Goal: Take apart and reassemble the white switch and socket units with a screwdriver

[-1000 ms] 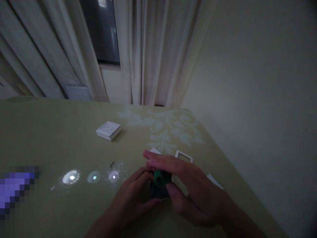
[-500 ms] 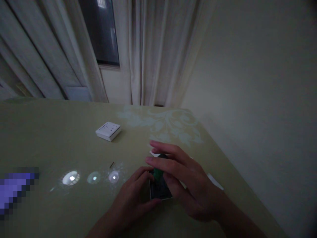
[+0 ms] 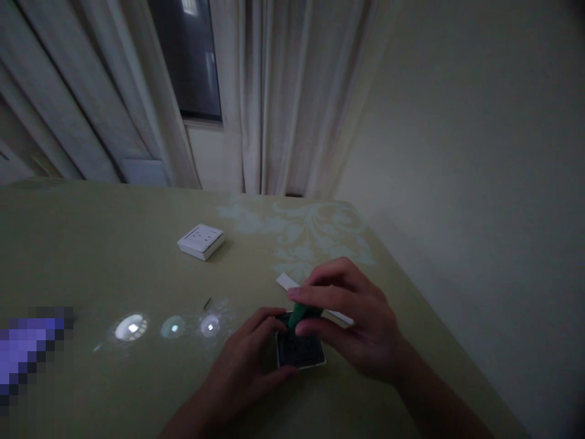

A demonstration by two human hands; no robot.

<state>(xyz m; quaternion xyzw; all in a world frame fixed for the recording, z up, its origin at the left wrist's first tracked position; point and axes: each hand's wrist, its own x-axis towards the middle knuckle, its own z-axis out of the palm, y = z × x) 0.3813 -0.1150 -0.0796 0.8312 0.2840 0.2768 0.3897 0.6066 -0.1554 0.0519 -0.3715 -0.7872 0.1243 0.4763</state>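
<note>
A small square module [image 3: 300,352] with a white rim and dark inside lies on the green table [image 3: 114,274]. My left hand [image 3: 247,369] grips its left edge, thumb and fingers curled around it. Above the module my right hand [image 3: 354,323] is closed on a green tool handle [image 3: 300,314], whose tip points down into the module. The tip itself is hidden by my fingers.
A white wall switch [image 3: 201,241] lies further back on the table. A white flat piece [image 3: 287,281] sits just behind my right hand. A tiny dark screw [image 3: 207,302] lies near three light spots [image 3: 173,327]. The table's right edge runs close to the wall.
My right hand has closed from spread fingers into a grip on the green tool and drawn slightly right. The white frame behind it is now covered. The left hand stays put.
</note>
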